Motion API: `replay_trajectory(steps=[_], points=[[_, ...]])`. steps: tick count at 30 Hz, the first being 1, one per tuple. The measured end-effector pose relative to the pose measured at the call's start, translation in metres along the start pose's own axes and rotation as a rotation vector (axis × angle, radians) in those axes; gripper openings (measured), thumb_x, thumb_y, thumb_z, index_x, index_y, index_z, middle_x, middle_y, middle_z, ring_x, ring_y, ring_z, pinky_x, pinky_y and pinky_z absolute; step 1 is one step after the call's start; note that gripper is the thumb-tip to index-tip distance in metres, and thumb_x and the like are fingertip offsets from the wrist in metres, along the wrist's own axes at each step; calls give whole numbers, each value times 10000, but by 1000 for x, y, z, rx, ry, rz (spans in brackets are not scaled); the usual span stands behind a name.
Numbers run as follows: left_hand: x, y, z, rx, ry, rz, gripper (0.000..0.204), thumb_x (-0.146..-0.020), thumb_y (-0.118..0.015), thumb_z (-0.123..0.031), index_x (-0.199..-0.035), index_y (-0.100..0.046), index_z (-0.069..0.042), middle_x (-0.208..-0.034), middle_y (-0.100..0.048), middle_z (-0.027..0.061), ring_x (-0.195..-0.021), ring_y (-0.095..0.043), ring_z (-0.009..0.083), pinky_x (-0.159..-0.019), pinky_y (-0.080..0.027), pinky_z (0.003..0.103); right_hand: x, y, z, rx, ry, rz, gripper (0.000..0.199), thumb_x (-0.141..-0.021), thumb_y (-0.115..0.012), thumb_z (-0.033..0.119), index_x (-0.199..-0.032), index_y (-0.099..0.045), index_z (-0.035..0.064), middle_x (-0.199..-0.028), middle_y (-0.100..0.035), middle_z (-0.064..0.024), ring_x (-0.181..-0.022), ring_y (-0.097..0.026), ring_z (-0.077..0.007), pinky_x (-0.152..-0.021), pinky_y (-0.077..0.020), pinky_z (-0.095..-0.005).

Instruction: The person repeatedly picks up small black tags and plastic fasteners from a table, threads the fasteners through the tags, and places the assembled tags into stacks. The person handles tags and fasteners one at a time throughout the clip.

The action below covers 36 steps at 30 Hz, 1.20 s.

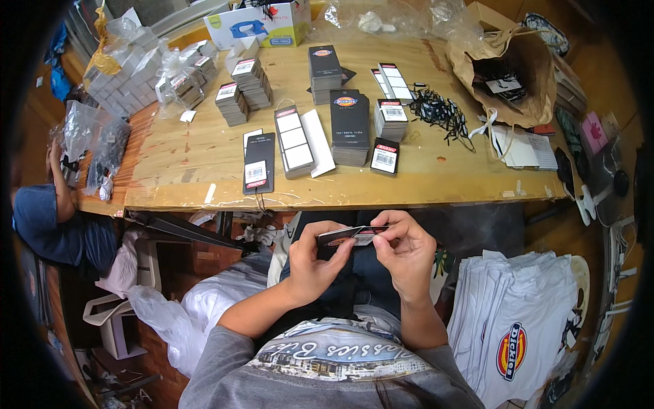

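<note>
Above my lap, just off the table's front edge, my left hand (312, 258) grips a small set of black hang tags (335, 239) between thumb and fingers. My right hand (409, 253) pinches their right end, where a thin dark strand seems to run; its fingertips hide the detail. On the table ahead stand a tall stack of black hang tags (350, 123), a stack of white-panelled tags (294, 143) and a stack of small barcode cards (391, 121). A black tag with a barcode sticker (259, 163) lies near the front edge.
Black tag strings (439, 114) lie tangled beside an open brown paper bag (507, 78). Folded white shirts (511, 307) are piled at my right. More card stacks (248, 85) and plastic-wrapped boxes (129, 75) stand at left. Another person's arm (61, 180) shows far left.
</note>
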<state>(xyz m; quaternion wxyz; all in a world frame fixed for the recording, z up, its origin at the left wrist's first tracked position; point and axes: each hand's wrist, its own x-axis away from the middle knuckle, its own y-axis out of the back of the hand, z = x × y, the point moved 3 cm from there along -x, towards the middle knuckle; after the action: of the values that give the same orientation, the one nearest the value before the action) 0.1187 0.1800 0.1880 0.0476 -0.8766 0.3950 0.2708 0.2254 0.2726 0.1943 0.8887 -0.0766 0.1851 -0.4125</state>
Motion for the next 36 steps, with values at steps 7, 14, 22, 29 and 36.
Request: replay_trajectory(steps=[7, 14, 22, 29, 36], points=[[-3, 0, -7, -75, -249, 111, 298, -683, -596, 90, -929, -451, 5, -809, -600, 153, -675, -604, 228, -601, -484, 285, 1, 4, -3, -104, -79, 31, 67, -720, -546, -93, -733, -510, -37, -883, -512, -94, -699, -478, -64, -594, -409, -164], [-8, 1, -8, -151, -430, 223, 321, -682, -568, 105, -961, -450, -2, -818, -591, 161, -664, -591, 277, -608, -474, 307, 1, 6, -9, -162, -169, 46, 69, -736, -546, -73, -769, -519, -19, -858, -517, -64, -693, -473, -59, -597, -399, -169], [-8, 6, -7, 76, 187, 221, 252, -768, -512, 61, -1017, -489, 33, -866, -594, 138, -742, -597, 166, -655, -462, 237, 3, 8, 10, 352, 41, 35, 117, -640, -650, -23, -692, -548, 2, -855, -508, -75, -696, -489, -93, -577, -386, -182], [-8, 6, -17, -76, -16, 189, 232, -732, -575, 43, -960, -543, 24, -883, -613, 126, -723, -621, 169, -611, -485, 238, 6, -3, 22, 524, 196, -16, 131, -613, -656, -35, -692, -557, -2, -909, -474, -90, -757, -511, -164, -677, -418, -255], [-8, 6, -26, -206, -150, 217, 301, -686, -574, 75, -977, -548, 1, -887, -608, 131, -714, -623, 219, -599, -495, 256, 5, -2, 15, 391, 267, -5, 121, -637, -639, -34, -702, -539, -12, -930, -531, -119, -790, -525, -174, -706, -422, -256]])
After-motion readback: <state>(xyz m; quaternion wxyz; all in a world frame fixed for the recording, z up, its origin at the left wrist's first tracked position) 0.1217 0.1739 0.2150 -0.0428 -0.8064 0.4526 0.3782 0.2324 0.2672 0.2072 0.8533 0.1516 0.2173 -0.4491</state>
